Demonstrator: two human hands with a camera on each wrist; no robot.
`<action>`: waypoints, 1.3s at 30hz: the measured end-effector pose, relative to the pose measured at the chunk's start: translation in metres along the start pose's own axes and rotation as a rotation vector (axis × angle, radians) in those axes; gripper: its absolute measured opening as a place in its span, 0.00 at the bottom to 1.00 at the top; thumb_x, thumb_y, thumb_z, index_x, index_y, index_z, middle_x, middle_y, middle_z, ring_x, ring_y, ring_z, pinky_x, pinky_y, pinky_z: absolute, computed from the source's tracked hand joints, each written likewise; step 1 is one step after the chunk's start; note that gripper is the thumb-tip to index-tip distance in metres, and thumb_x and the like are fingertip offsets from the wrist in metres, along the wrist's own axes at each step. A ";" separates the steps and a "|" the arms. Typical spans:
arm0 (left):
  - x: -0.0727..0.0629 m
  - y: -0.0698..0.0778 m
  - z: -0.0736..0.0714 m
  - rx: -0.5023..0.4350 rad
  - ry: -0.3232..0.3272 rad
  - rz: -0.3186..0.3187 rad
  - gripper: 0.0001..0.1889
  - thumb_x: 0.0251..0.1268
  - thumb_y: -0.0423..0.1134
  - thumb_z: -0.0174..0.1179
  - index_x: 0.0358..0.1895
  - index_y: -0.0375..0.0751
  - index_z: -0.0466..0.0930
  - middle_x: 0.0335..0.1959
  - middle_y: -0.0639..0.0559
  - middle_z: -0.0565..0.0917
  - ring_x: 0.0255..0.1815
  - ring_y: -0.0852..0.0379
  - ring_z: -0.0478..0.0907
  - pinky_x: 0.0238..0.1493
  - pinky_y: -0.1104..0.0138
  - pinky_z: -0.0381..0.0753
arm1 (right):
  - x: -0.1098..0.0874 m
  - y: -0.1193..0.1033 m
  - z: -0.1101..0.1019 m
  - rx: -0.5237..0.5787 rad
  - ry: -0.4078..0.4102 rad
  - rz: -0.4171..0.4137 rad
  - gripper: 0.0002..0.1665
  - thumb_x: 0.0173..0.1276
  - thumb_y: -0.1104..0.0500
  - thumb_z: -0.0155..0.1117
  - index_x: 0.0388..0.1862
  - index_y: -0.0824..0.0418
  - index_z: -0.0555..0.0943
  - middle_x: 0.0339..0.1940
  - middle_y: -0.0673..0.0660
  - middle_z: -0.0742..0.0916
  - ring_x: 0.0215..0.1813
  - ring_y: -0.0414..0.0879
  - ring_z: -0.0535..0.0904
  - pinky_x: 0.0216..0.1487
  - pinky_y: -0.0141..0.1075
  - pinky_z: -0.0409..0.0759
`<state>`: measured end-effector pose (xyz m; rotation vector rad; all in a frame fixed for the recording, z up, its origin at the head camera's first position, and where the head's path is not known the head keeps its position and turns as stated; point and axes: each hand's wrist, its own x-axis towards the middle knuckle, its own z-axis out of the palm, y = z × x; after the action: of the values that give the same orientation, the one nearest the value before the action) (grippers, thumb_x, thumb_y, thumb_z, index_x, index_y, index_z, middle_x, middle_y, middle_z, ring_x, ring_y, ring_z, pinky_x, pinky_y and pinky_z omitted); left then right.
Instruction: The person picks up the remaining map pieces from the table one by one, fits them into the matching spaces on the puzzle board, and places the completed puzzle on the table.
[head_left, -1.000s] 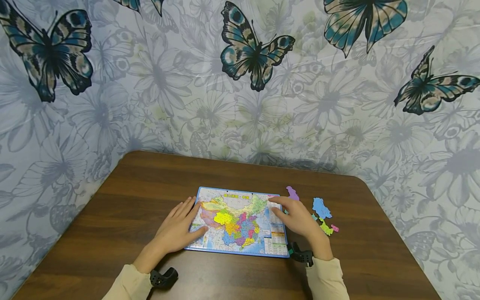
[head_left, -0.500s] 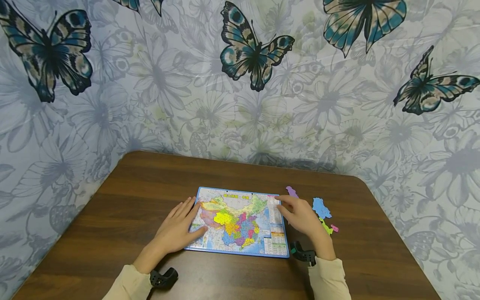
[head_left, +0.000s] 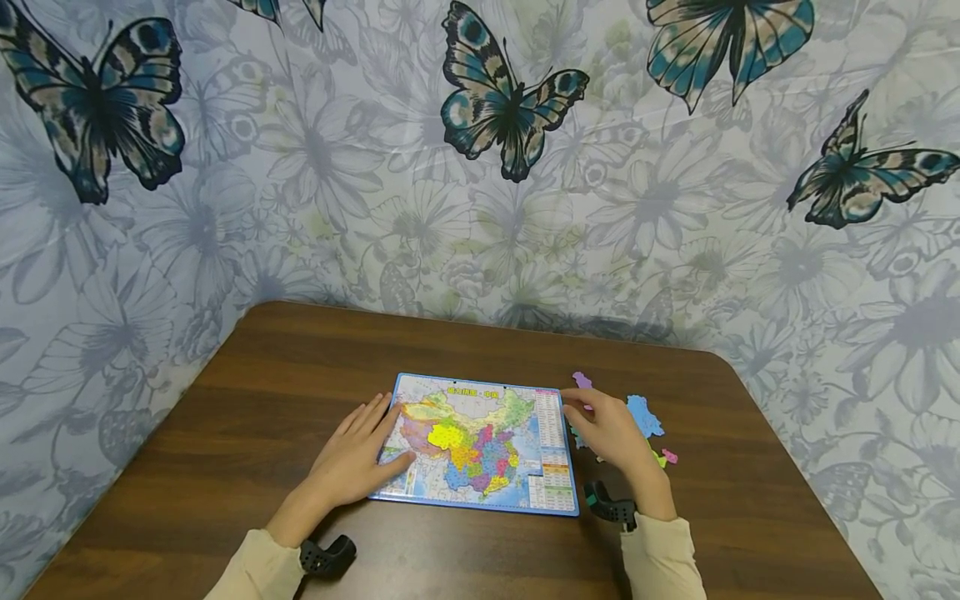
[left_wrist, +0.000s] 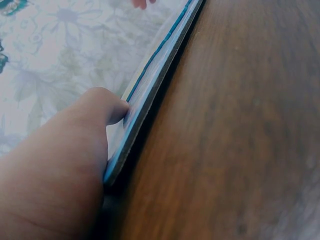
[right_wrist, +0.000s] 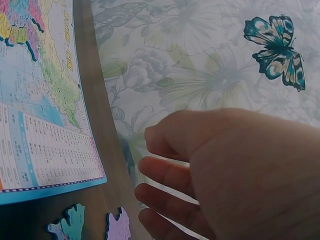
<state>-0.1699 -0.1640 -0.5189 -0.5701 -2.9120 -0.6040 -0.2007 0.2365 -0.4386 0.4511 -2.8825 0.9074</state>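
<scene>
The left hand (head_left: 356, 458) lies flat over the left edge of a map board (head_left: 528, 458), its fingers spread and straight, the thumb resting on the board's near left part; it is relaxed and grasps nothing. The right hand (head_left: 615, 433) is just beside the board's far right corner, its fingers loosely bent with gaps between them; it appears to hold nothing, though its fingertips are partly hidden from the head view.

The board lies on the table (head_left: 187, 483) between the 2 hands, blue-rimmed, with a multicoloured map, yellow lettering along the far side and printed columns down the right.

Right of the board are 5 visible loose pieces: a purple piece (head_left: 581, 381) beyond the right hand's fingers, a teal piece (head_left: 577, 437) between board and hand, a blue piece (head_left: 647, 416) right of the hand, a green piece (head_left: 662, 459) mostly covered by the wrist, and a small pink piece (head_left: 670, 457) beside the green.

Each wrist wears a black device, and both sleeves are cream. Past the table's far edge, a pale floral backdrop (head_left: 322, 167) shows 5 butterflies.
</scene>
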 end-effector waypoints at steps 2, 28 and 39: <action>0.000 0.000 0.000 0.000 0.002 0.001 0.47 0.71 0.70 0.52 0.80 0.37 0.60 0.83 0.38 0.56 0.84 0.41 0.51 0.81 0.44 0.53 | 0.000 0.000 0.000 0.002 -0.008 0.010 0.20 0.78 0.58 0.62 0.64 0.64 0.82 0.58 0.64 0.88 0.56 0.61 0.86 0.49 0.54 0.85; 0.000 -0.004 0.004 0.015 0.007 -0.004 0.47 0.70 0.69 0.54 0.80 0.37 0.60 0.83 0.38 0.56 0.84 0.40 0.51 0.81 0.43 0.53 | -0.002 0.014 -0.011 -0.041 0.043 0.095 0.23 0.79 0.56 0.60 0.66 0.66 0.80 0.61 0.70 0.85 0.57 0.66 0.85 0.56 0.59 0.84; 0.000 -0.003 0.003 0.005 0.003 -0.002 0.47 0.71 0.70 0.52 0.80 0.38 0.60 0.83 0.39 0.56 0.85 0.41 0.51 0.82 0.43 0.52 | -0.008 0.017 -0.020 -0.066 0.110 0.151 0.22 0.78 0.56 0.60 0.66 0.64 0.81 0.60 0.69 0.86 0.56 0.64 0.85 0.56 0.61 0.82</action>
<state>-0.1711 -0.1650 -0.5230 -0.5656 -2.9109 -0.5968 -0.1983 0.2633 -0.4324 0.1740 -2.8654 0.8255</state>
